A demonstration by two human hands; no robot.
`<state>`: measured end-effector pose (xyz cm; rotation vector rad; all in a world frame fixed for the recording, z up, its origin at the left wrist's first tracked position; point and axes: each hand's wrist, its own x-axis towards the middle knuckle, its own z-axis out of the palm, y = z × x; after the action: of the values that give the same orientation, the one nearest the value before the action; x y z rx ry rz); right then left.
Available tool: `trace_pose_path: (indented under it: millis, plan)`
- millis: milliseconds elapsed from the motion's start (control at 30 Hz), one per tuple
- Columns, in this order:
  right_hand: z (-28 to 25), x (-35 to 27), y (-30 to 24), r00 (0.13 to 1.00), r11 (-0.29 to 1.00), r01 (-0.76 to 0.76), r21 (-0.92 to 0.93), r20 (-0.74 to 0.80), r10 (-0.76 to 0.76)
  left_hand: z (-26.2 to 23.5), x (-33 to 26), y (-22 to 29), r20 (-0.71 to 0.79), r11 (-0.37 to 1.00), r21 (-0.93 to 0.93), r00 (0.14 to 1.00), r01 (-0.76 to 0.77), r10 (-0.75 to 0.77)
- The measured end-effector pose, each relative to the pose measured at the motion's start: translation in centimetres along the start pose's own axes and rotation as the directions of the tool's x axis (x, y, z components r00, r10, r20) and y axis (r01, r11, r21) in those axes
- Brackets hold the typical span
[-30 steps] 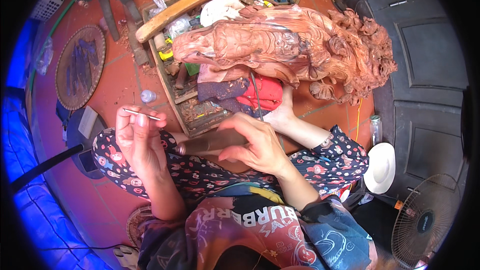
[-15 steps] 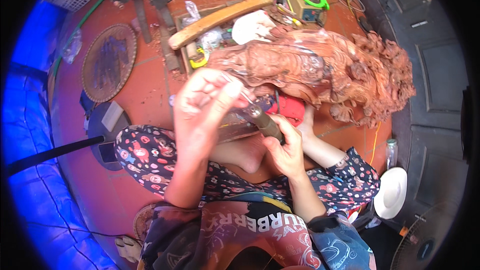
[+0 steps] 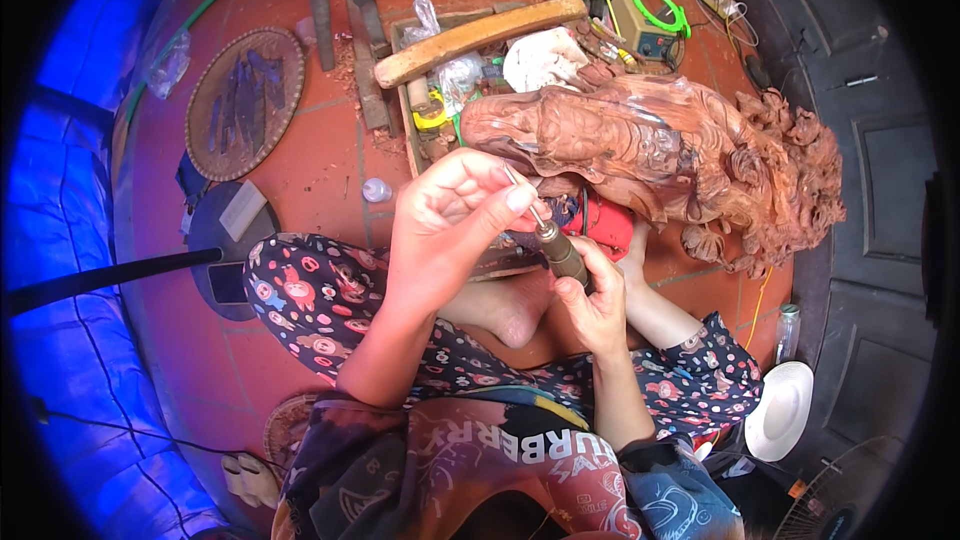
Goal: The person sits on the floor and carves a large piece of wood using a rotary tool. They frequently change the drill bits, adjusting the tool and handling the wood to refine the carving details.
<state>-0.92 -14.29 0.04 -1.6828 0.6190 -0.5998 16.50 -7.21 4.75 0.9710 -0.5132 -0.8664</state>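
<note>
My left hand pinches a thin metal bit between thumb and fingertips. The bit's lower end meets the metal nose of a dark olive, cylindrical rotary tool handpiece; how deep it sits there I cannot tell. Around the handpiece's body my right hand is closed, thumb along its side. Just beyond both hands a large reddish-brown wood carving lies on its side, with carved folds along its body and knotty openwork at the right end. A red cushion-like thing shows under its near edge.
A wooden tray of odds and ends, with a wooden bar across it, lies beyond the carving's left end. Further left is a round woven tray of dark tools. A small control box stands at the back; a jar stands right.
The left hand has brought the bit to the handpiece's nose, roughly in line with it; before, it was tilted and slightly off. My view has shifted, so the surroundings sit further right.
</note>
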Motion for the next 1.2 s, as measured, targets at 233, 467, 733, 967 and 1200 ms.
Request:
trace_pose_path:
  millis: [233,467,733,967,1200]
  plan:
    - [-0.2,0.0,-0.2,0.999,0.999,0.0,-0.038,-0.043,-0.001,0.1,-0.4,0.2,0.047,0.946,0.279,0.987,-0.163,0.156]
    - [-0.4,0.1,-0.6,0.999,0.998,0.025,-0.054,-0.04,-0.027,-0.2,0.0,-0.5,0.148,0.94,0.296,0.98,-0.172,0.133]
    - [-0.3,0.1,-0.6,0.999,0.999,-0.034,0.006,-0.034,0.034,0.1,-0.2,0.2,0.063,0.985,0.17,0.998,0.016,-0.027]
    - [-0.1,0.1,-0.6,0.993,0.991,-0.114,0.072,-0.03,0.117,-0.9,0.5,-0.3,0.144,0.955,0.285,0.989,-0.084,0.044]
    - [0.2,-0.2,0.1,0.985,0.982,-0.158,0.101,-0.048,0.164,-1.1,0.5,-0.6,0.134,0.975,0.213,0.99,-0.065,0.036]
